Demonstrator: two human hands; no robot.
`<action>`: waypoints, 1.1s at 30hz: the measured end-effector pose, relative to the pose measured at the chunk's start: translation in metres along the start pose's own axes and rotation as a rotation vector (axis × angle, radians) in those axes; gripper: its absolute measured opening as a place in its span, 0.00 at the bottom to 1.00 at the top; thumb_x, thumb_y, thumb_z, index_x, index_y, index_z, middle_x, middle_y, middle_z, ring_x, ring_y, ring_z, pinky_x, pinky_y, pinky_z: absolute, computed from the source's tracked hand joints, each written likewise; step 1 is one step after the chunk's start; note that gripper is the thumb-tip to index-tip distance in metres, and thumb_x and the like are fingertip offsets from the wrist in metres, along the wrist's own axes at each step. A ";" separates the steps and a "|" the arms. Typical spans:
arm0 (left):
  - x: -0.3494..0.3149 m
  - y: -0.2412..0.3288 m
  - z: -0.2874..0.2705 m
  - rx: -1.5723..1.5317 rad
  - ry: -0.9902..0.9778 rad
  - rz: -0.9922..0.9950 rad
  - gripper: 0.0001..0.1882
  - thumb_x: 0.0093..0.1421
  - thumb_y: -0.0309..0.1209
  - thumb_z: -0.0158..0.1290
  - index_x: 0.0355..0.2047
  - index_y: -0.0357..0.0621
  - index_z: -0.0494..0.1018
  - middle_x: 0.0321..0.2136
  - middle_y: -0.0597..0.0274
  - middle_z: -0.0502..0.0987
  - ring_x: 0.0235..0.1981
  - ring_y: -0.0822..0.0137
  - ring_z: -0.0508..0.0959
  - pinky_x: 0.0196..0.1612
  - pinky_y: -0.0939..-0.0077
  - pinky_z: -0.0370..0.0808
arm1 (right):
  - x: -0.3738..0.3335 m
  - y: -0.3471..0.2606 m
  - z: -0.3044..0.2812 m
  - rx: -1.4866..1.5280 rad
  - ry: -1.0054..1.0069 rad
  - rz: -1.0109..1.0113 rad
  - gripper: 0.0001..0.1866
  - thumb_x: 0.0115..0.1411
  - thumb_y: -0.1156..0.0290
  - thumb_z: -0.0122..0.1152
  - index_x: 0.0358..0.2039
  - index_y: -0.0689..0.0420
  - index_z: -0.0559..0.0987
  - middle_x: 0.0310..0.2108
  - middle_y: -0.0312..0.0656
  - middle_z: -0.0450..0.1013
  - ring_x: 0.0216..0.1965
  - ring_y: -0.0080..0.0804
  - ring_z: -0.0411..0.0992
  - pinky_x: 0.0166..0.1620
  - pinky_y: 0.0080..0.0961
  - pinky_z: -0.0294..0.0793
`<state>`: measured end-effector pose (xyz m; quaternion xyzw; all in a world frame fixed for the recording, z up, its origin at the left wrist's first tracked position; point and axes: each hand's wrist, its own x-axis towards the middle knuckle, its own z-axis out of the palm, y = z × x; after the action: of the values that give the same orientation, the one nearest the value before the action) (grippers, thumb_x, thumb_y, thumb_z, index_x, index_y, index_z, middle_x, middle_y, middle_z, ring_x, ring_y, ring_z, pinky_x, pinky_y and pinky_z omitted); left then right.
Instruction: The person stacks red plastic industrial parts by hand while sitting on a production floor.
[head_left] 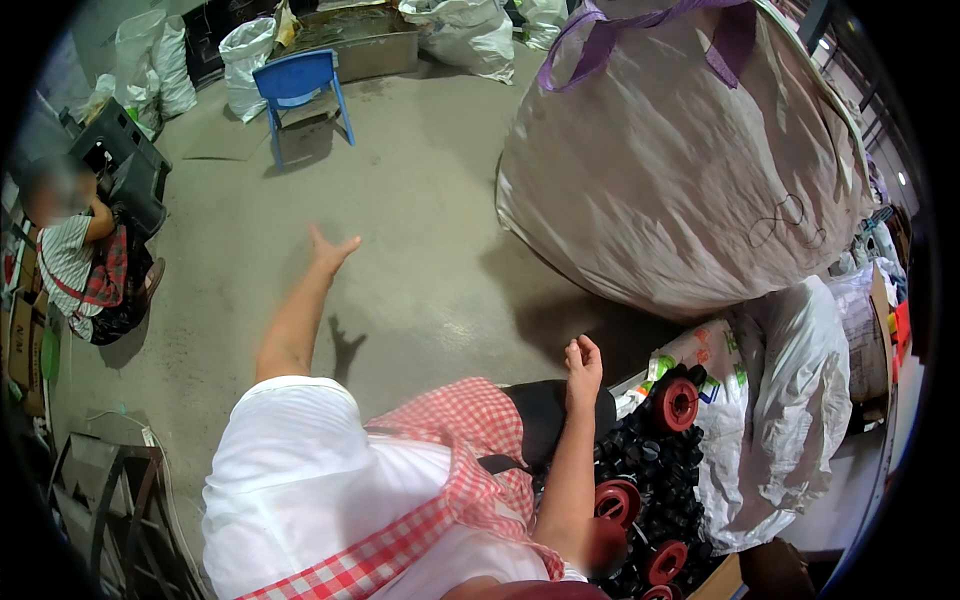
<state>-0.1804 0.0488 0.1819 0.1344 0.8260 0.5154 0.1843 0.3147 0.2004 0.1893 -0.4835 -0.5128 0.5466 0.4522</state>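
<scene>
My left hand [333,252] is stretched forward over the bare floor, its fingers spread and nothing in it. Over my dark-clad leg, my right hand [583,360] is raised with its fingers curled together; what they hold, if anything, is hidden. Beside my right forearm lies a heap of small black parts [640,455]. Several red round spool-like pieces [676,404] rest on and among them. A white woven sack [725,400] with coloured print stands just right of the heap.
A huge pale bulk bag [670,170] with purple straps bulges at the upper right. Ahead stands a small blue chair [297,82]. Another person [85,245] sits at the far left beside a dark plastic stand [130,165]. A metal frame [115,500] is at the lower left.
</scene>
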 end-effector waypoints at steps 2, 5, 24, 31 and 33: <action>-0.003 0.000 -0.001 -0.036 0.017 -0.036 0.66 0.39 0.46 0.70 0.67 0.47 0.33 0.65 0.42 0.42 0.66 0.49 0.49 0.64 0.54 0.54 | 0.000 0.003 -0.002 -0.003 -0.007 -0.009 0.17 0.60 0.68 0.59 0.49 0.61 0.71 0.38 0.34 0.72 0.36 0.18 0.69 0.36 0.14 0.67; 0.002 -0.019 -0.012 -0.014 0.091 -0.122 0.68 0.40 0.48 0.69 0.66 0.49 0.28 0.66 0.44 0.40 0.66 0.48 0.47 0.63 0.50 0.54 | 0.000 0.003 -0.001 -0.002 -0.019 -0.015 0.17 0.60 0.69 0.59 0.48 0.62 0.71 0.37 0.35 0.72 0.36 0.18 0.70 0.36 0.14 0.68; -0.017 -0.109 -0.016 0.051 0.384 -0.440 0.66 0.42 0.47 0.67 0.66 0.47 0.29 0.66 0.39 0.39 0.67 0.47 0.42 0.66 0.53 0.49 | -0.003 -0.008 0.001 0.014 -0.095 0.026 0.16 0.60 0.70 0.58 0.47 0.61 0.72 0.37 0.35 0.73 0.37 0.20 0.71 0.38 0.14 0.69; -0.043 -0.078 -0.050 0.192 0.447 -0.443 0.63 0.44 0.49 0.65 0.66 0.40 0.32 0.65 0.38 0.43 0.66 0.46 0.47 0.66 0.54 0.49 | 0.001 0.001 -0.004 -0.005 -0.113 0.052 0.16 0.60 0.68 0.59 0.47 0.59 0.72 0.38 0.34 0.73 0.36 0.20 0.72 0.37 0.14 0.69; -0.041 -0.076 -0.062 0.191 0.510 -0.484 0.62 0.45 0.49 0.64 0.66 0.40 0.32 0.65 0.38 0.43 0.66 0.46 0.47 0.66 0.53 0.49 | 0.002 0.005 -0.003 -0.026 -0.113 0.059 0.16 0.60 0.68 0.59 0.47 0.59 0.72 0.38 0.34 0.73 0.35 0.20 0.72 0.37 0.14 0.69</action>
<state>-0.1735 -0.0511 0.1448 -0.1811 0.8978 0.3943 0.0756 0.3170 0.2021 0.1837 -0.4727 -0.5301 0.5794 0.3999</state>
